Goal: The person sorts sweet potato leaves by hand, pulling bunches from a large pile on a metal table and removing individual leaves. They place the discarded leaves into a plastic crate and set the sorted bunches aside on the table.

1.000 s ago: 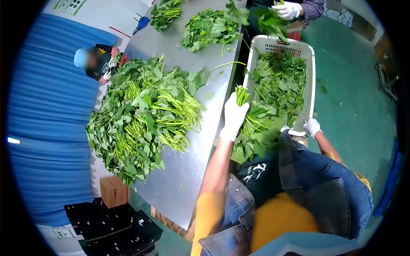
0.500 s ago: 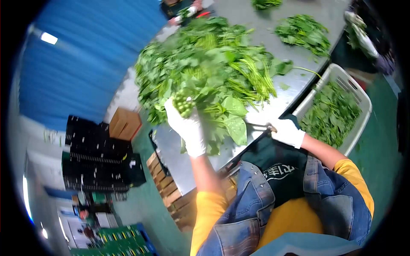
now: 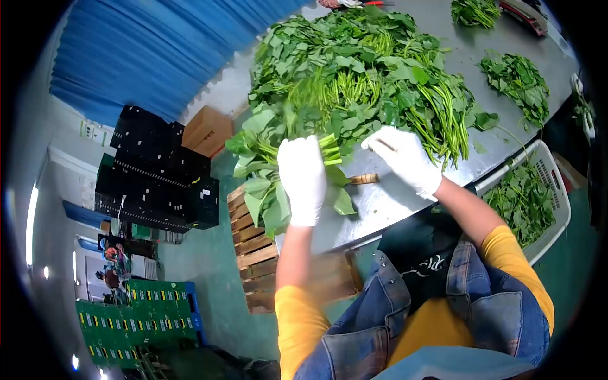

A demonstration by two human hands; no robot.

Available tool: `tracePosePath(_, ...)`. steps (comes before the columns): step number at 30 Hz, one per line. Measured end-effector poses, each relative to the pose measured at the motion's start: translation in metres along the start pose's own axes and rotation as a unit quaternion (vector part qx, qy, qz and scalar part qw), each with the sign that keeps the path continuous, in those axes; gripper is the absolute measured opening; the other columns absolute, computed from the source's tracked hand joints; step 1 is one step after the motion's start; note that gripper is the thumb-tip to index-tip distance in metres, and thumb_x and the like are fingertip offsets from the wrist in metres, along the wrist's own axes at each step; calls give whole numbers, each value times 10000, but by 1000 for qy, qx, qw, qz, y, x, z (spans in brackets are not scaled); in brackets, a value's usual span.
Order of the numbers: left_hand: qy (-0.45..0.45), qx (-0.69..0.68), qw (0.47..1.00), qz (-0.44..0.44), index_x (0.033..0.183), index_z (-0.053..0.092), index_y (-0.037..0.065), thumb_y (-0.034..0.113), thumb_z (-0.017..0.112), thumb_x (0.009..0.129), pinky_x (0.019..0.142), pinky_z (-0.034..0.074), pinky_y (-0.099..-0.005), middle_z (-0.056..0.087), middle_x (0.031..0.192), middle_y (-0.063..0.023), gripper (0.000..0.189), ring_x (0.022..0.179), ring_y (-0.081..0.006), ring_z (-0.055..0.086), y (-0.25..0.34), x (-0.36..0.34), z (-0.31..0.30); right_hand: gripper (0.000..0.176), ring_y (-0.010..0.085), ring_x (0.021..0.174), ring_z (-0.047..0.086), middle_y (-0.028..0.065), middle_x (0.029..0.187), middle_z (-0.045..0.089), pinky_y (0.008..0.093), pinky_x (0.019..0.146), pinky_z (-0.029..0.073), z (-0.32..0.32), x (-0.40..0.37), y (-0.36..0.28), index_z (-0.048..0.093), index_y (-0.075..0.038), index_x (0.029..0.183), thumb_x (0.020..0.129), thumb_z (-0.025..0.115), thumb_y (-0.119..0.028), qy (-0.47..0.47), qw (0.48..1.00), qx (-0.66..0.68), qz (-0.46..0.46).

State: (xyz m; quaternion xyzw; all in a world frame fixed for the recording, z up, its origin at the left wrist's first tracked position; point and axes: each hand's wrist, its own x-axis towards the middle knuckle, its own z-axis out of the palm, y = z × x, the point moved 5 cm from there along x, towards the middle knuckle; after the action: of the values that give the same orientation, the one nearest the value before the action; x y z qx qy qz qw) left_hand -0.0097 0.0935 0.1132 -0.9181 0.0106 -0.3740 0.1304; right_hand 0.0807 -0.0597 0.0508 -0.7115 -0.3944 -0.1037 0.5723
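My left hand [image 3: 303, 180], in a white glove, is closed around a bunch of leafy greens [image 3: 267, 196]; cut stem ends stick out to its right and leaves hang to the left. My right hand [image 3: 400, 158], also gloved, is raised over the metal table [image 3: 392, 215], its fingers pinched together; whatever is between them is too small to make out. A wooden handle [image 3: 364, 179] lies on the table between my hands. Beyond them spreads a large pile of greens [image 3: 342, 76], with stems pointing toward me on its right side [image 3: 440, 120].
Small heaps of greens [image 3: 519, 85] lie at the table's far right. A white crate [image 3: 562, 206] holding greens stands beside the table's right edge. A wooden pallet [image 3: 256, 266], a cardboard box [image 3: 208, 132] and stacked black crates [image 3: 142, 183] are at the left. Part of another person's hand shows at the top.
The handled tool has left my right hand and lies on the table. My right hand has moved left and up. The bunch in my left hand has turned, stem ends now pointing right.
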Motion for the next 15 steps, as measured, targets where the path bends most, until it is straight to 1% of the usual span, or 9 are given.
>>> tracePosePath(1,-15,-4,1000,16,935,563,28,23,521,790,922,415,-407,508,779,-123,151,789,-291,527,4,2,3,194,246,721,618,111,839,641,315,665,487,-12,7,-10,664,-26,893,890,580,-201,-7,1000,23,13)
tracePosePath(4,16,-31,994,100,931,548,34,57,531,789,919,416,-409,495,771,-117,145,780,-282,521,30,9,9,181,229,663,590,111,765,622,306,631,468,-22,9,-7,656,-23,878,863,620,-200,-22,1000,-11,13)
tracePosePath(5,18,-36,994,103,931,548,34,57,531,789,919,416,-409,495,771,-117,145,780,-282,521,37,12,11,184,224,645,578,114,743,613,303,619,463,-22,9,-4,651,-22,868,852,633,-205,-39,999,-28,11)
tracePosePath(7,-48,-80,988,126,917,527,46,71,539,773,924,415,-408,473,766,-108,146,775,-271,510,53,15,22,182,206,611,548,119,710,590,301,587,446,-27,9,-1,636,-14,833,843,638,-195,-28,998,-59,7)
tracePosePath(8,29,-76,984,156,886,505,63,80,534,767,926,418,-407,461,769,-99,124,782,-260,502,59,13,26,173,199,598,536,118,696,573,301,574,435,-32,6,3,627,-8,813,845,632,-178,-15,999,-38,19)
tracePosePath(11,-179,-88,970,140,882,503,66,113,530,763,943,418,-403,469,777,-94,130,789,-249,500,73,15,55,170,137,580,491,70,652,530,291,555,404,-43,-4,7,599,12,742,842,623,-123,26,997,53,51)
tracePosePath(12,-86,-108,981,136,889,514,64,115,531,767,949,415,-404,476,783,-95,133,806,-248,506,79,18,40,175,119,587,486,53,653,530,279,556,400,-49,-10,10,595,14,738,850,618,-118,33,995,58,71)
tracePosePath(13,-83,-109,981,136,889,514,64,115,531,767,949,415,-404,476,783,-95,133,806,-248,506,88,20,42,180,100,593,482,35,653,530,267,557,396,-55,-16,11,591,16,735,858,612,-113,41,993,62,91)
tracePosePath(15,12,-109,983,146,890,524,67,110,528,771,945,415,-403,485,793,-94,127,827,-250,513,103,27,34,170,66,596,476,-1,674,540,217,544,375,-64,-31,23,577,-9,754,888,586,-112,57,986,75,136)
